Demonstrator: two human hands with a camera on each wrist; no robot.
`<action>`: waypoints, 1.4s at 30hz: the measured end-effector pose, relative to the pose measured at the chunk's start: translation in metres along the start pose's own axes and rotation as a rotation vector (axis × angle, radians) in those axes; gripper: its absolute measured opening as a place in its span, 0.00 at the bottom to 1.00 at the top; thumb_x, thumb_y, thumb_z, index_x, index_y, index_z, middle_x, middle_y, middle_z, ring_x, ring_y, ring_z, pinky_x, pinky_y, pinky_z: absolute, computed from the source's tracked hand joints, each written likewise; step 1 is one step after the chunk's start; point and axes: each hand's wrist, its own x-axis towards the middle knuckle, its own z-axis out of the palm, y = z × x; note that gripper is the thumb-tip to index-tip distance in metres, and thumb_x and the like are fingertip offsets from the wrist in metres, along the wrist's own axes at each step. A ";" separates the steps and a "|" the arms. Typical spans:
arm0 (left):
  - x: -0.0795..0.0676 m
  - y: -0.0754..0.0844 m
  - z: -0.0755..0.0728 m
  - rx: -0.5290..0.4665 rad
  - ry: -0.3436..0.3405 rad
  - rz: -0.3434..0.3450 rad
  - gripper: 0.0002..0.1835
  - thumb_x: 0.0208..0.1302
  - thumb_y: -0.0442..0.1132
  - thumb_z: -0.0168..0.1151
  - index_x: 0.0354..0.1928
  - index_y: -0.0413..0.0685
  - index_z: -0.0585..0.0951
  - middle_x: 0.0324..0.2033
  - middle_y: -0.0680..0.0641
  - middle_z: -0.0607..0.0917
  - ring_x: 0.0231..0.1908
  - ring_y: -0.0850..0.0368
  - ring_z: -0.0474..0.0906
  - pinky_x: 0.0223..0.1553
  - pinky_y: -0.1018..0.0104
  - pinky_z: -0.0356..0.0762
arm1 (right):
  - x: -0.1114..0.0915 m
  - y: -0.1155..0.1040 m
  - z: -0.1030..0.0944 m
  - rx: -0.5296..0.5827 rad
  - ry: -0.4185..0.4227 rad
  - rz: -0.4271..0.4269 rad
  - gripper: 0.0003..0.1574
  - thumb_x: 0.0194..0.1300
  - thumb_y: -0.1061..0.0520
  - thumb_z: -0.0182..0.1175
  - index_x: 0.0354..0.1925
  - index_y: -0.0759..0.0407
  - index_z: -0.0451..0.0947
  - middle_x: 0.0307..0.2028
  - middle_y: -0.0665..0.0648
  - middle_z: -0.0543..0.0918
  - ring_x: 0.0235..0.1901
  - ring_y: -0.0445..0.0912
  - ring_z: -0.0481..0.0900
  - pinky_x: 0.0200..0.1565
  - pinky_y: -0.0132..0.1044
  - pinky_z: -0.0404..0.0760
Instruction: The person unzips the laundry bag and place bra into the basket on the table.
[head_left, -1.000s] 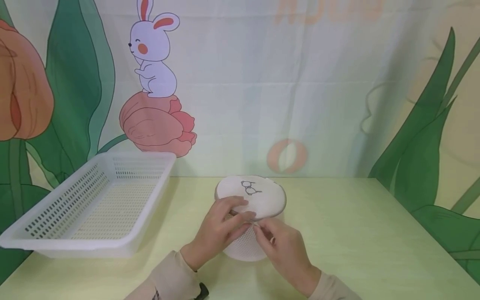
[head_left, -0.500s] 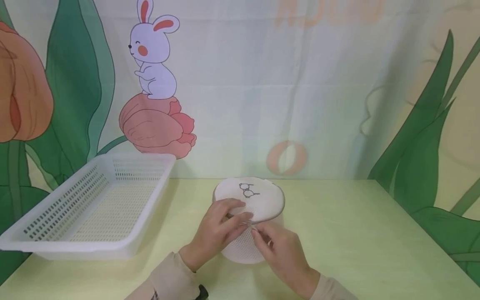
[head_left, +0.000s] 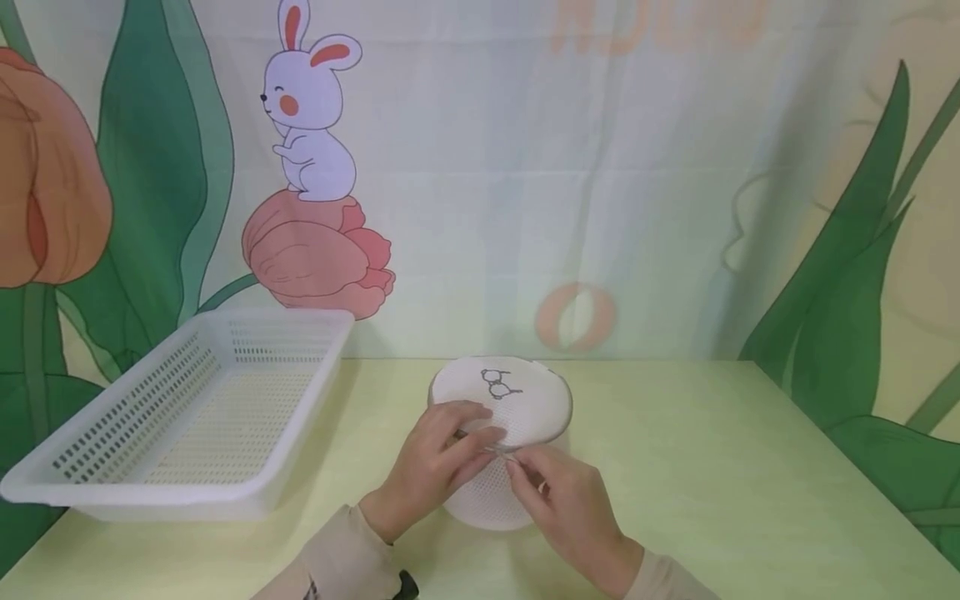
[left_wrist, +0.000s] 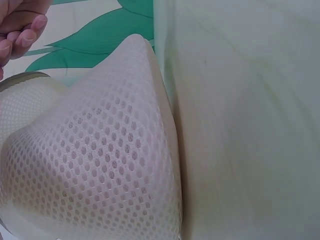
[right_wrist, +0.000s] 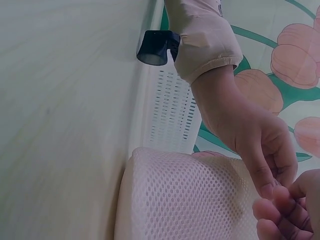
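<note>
Basically, left hand [head_left: 435,454] grips the near-left rim of the lid [head_left: 521,404]; right hand [head_left: 566,500] pinches at the near rim just beside, exact bit too small to tell. White mesh bag [head_left: 495,492] stands upright beyond both hands, mid-worktop [head_left: 720,467]. White plastic basket [head_left: 172,492] sits along the worktop's left edge.

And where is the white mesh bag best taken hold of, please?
I would grip the bag by the dark rim of its top, coming from the right: that edge is uncovered and looks stiffer than the mesh side, while the left hand and the right hand occupy the front.
</note>
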 end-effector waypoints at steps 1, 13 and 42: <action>0.000 0.000 0.000 0.000 0.005 0.004 0.14 0.73 0.48 0.50 0.42 0.49 0.83 0.44 0.45 0.82 0.46 0.52 0.78 0.48 0.61 0.76 | 0.000 0.000 0.000 0.001 0.000 -0.002 0.08 0.52 0.66 0.65 0.27 0.55 0.77 0.22 0.46 0.81 0.22 0.31 0.76 0.24 0.15 0.70; -0.002 -0.001 -0.001 0.004 0.033 0.020 0.15 0.72 0.48 0.51 0.41 0.49 0.84 0.43 0.45 0.83 0.46 0.52 0.78 0.49 0.60 0.77 | -0.002 0.000 0.001 0.032 0.002 0.015 0.07 0.54 0.66 0.64 0.27 0.55 0.76 0.21 0.46 0.80 0.22 0.30 0.74 0.24 0.15 0.70; -0.006 -0.006 -0.003 -0.006 0.030 -0.050 0.15 0.72 0.47 0.50 0.41 0.49 0.83 0.43 0.45 0.82 0.45 0.51 0.78 0.48 0.61 0.78 | 0.000 0.005 -0.001 0.021 0.046 0.033 0.06 0.52 0.67 0.64 0.26 0.58 0.77 0.20 0.47 0.79 0.21 0.31 0.74 0.23 0.15 0.71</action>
